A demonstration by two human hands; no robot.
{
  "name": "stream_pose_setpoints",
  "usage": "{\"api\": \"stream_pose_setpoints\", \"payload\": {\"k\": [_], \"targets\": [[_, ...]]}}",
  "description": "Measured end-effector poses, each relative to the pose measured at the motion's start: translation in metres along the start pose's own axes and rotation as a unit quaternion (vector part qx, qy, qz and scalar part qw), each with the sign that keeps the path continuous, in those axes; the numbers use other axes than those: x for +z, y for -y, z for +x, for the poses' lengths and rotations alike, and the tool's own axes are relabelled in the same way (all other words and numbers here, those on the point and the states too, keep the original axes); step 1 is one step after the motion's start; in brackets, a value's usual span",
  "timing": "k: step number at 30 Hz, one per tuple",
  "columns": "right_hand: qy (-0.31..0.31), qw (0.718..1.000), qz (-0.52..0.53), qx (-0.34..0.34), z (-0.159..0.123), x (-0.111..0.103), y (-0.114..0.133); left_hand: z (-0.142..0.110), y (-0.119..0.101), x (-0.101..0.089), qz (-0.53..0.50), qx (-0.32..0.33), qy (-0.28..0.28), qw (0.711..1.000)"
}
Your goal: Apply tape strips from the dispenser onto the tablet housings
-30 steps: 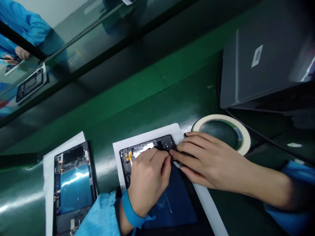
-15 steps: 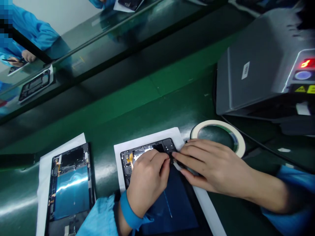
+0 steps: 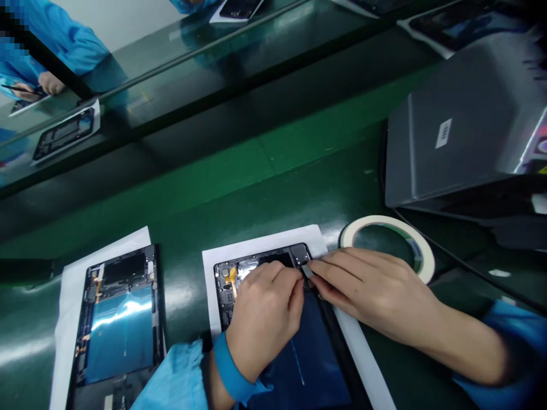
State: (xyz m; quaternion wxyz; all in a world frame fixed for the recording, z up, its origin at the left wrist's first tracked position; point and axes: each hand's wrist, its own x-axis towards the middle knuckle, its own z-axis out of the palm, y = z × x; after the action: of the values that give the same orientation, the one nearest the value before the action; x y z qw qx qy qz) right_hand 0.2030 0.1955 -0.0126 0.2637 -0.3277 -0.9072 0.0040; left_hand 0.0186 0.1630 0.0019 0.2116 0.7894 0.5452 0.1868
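An opened tablet [image 3: 311, 347] with a dark blue battery panel lies on a white sheet [image 3: 260, 244] in front of me. My left hand [image 3: 265, 319], with a blue wristband, rests over its upper part; thumb and fingertips are pinched together, and whatever they hold is hidden. Between the thumb and fingers of my right hand [image 3: 371, 285] is a small flat grey piece [image 3: 307, 271], held at the tablet's upper right edge. The two sets of fingertips are close together there. An orange flex cable [image 3: 233, 275] shows left of my left hand.
To the left a second opened tablet [image 3: 122, 330] lies on white paper. A roll of cream tape [image 3: 428, 262] sits beside my right hand. A grey machine [image 3: 444, 171] with a cable stands at right. Beyond the rail, another person's hands [image 3: 50, 83] work over a device.
The view has shifted slightly. My right fingers have drawn closer together around the grey piece, which now lies flatter at the tablet's edge. My left hand keeps its pinch at nearly the same spot.
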Motion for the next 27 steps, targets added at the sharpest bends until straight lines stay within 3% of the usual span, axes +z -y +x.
{"api": "stream_pose_setpoints", "payload": {"k": [27], "targets": [[0.015, 1.0, 0.001, 0.014, 0.0032, 0.0036, 0.0047, -0.0027, -0.0009, 0.0018, 0.022, -0.014, -0.005, 1.0]]}}
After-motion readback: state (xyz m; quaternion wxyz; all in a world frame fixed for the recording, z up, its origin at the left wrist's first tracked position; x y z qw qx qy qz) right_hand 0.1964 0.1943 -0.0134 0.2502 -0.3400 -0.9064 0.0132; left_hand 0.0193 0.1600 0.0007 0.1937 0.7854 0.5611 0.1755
